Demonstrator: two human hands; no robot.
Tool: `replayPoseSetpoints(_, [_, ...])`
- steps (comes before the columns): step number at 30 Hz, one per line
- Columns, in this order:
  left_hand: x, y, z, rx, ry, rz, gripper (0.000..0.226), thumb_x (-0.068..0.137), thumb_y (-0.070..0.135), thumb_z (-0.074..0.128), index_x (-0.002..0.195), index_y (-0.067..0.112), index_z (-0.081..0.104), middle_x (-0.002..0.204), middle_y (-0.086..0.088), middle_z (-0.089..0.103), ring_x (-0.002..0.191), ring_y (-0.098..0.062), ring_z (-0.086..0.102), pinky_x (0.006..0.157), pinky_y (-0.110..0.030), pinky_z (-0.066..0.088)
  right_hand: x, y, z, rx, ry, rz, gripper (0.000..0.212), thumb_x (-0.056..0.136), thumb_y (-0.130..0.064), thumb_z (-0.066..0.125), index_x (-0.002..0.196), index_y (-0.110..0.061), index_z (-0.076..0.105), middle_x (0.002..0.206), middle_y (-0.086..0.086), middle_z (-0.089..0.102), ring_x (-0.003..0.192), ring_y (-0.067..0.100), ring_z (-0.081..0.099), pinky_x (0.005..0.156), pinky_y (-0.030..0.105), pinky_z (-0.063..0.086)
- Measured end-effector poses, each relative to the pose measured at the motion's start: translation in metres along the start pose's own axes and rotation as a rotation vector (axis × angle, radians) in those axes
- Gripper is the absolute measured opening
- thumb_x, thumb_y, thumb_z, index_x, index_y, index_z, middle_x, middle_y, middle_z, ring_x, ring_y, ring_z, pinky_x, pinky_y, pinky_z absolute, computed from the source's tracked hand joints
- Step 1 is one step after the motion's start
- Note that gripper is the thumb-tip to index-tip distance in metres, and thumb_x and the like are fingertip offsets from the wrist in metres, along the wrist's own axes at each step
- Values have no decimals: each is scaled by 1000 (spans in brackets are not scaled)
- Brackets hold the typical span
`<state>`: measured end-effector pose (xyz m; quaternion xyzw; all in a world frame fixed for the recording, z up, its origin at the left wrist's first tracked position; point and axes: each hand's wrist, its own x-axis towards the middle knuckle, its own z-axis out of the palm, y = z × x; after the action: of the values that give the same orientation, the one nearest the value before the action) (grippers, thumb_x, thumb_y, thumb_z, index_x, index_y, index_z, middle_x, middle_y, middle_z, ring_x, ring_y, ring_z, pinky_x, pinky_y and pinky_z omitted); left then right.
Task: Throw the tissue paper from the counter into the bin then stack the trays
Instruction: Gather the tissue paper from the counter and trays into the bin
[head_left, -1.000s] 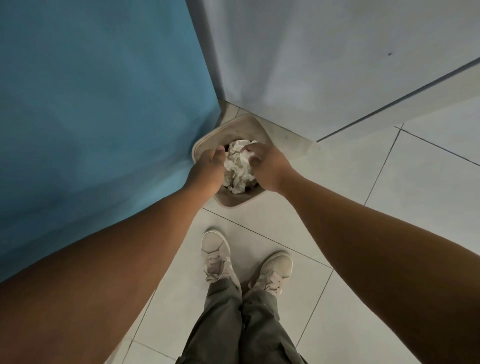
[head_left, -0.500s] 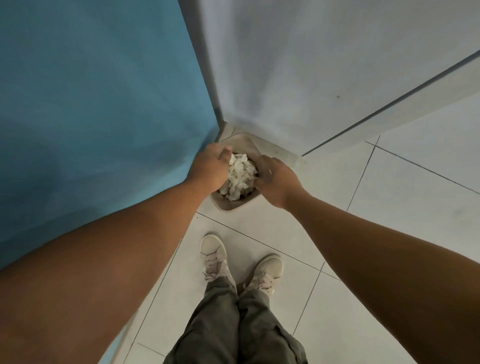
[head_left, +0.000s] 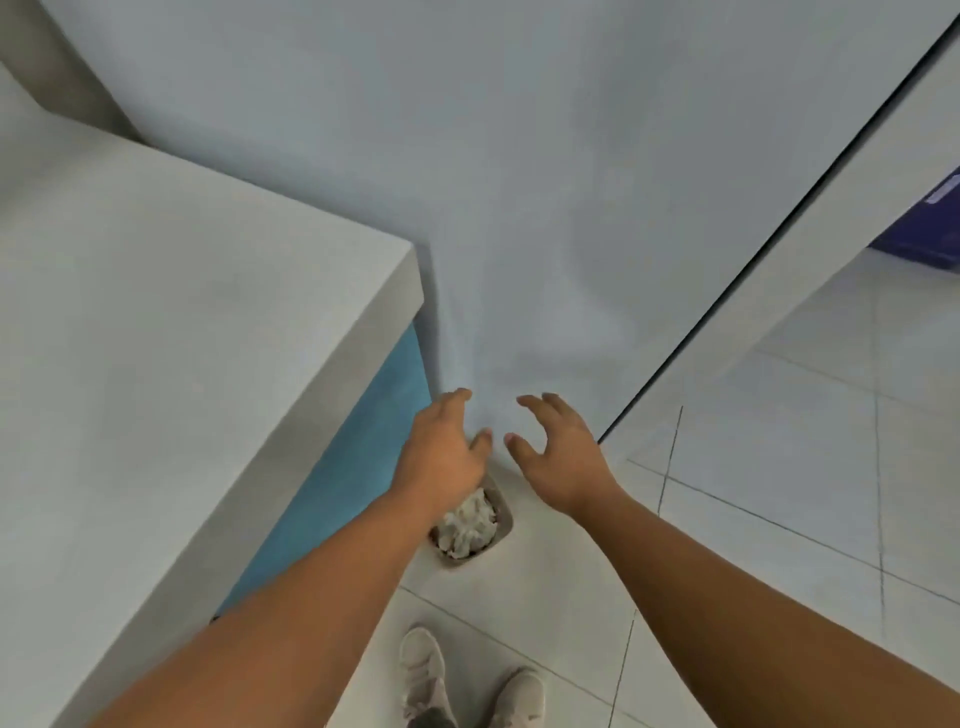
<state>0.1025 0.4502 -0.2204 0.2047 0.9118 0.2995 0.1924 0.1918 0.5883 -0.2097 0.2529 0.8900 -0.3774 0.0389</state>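
Note:
White crumpled tissue paper (head_left: 467, 525) fills a small beige bin (head_left: 503, 525) on the floor, in the corner between the counter's blue side and the pale wall. My left hand (head_left: 444, 452) hovers well above the bin with fingers apart and nothing in it; its forearm hides the bin's left part. My right hand (head_left: 558, 457) is beside it, also raised, fingers spread and holding nothing. No trays are in view.
A grey counter top (head_left: 182, 364) fills the left, with a blue side panel (head_left: 358, 457) below it. A pale wall (head_left: 545, 182) stands ahead. White floor tiles (head_left: 779, 467) spread right. My shoes (head_left: 426, 670) are at the bottom. A dark blue object (head_left: 930, 223) is far right.
Both hands have let go of the tissue, which stays in the bin, and have risen away from it. The view has lifted, so the counter top now shows.

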Motion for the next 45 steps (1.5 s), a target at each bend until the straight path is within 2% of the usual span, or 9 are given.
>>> replayPoseSetpoints(4, [-30,42,-71,-36,149,71,56,94,41,56,144,21,41,146,-1,47,133,-20,43,107,-30,35,-23,-50,-45,-71,73,-127,57,94,-42,55,147,-29,38,158,6,27,147,22,19,118,36,20])
replayPoseSetpoints(7, [-59,62,-120,-98,261,135,48,93,34,59,139,20,49,137,2,55,125,-17,51,96,-18,31,-36,-87,-65,-72,117,-230,56,94,-40,56,146,-25,41,156,7,32,145,21,23,117,35,20])
replayPoseSetpoints(10, [-88,62,-159,-73,305,188,49,93,35,59,138,21,47,139,3,52,126,-17,49,102,-26,38,-48,-129,-75,-60,151,-341,54,95,-38,56,145,-22,44,153,8,37,143,22,28,117,34,22])
replayPoseSetpoints(14, [-129,39,-207,-14,371,193,50,95,38,57,142,24,44,145,6,47,132,-14,43,105,-22,31,-62,-181,-68,-44,111,-470,56,91,-42,52,142,-21,45,149,8,42,139,24,35,116,37,28])
replayPoseSetpoints(17, [-164,9,-241,16,443,130,48,96,40,56,141,26,45,147,7,46,135,-13,41,106,-21,28,-75,-217,-44,-52,48,-530,54,94,-37,54,144,-25,42,154,5,35,143,21,29,118,35,25])
replayPoseSetpoints(24, [-229,-89,-309,59,536,-13,45,96,36,57,139,24,49,143,6,51,132,-15,45,109,-28,35,-105,-293,42,-82,-131,-651,46,95,-34,54,140,-22,48,149,2,42,138,20,37,114,33,31])
replayPoseSetpoints(30, [-260,-181,-358,119,546,-66,42,94,23,62,134,15,55,137,-1,57,128,-20,50,107,-28,36,-131,-354,127,-114,-230,-703,44,96,-37,54,138,-22,50,145,-2,46,135,17,39,105,19,27])
replayPoseSetpoints(40, [-249,-285,-406,135,397,-110,43,93,23,60,135,15,53,136,-4,55,131,-24,46,107,-31,34,-132,-407,237,-363,-241,-581,68,90,-60,49,148,-29,35,160,9,20,148,28,13,120,44,15])
replayPoseSetpoints(45, [-231,-305,-415,126,358,-55,39,93,23,60,131,17,55,136,-1,55,129,-21,46,107,-31,36,-125,-415,255,-418,-198,-583,36,96,-30,48,130,-31,59,156,-2,33,149,26,13,120,48,10])
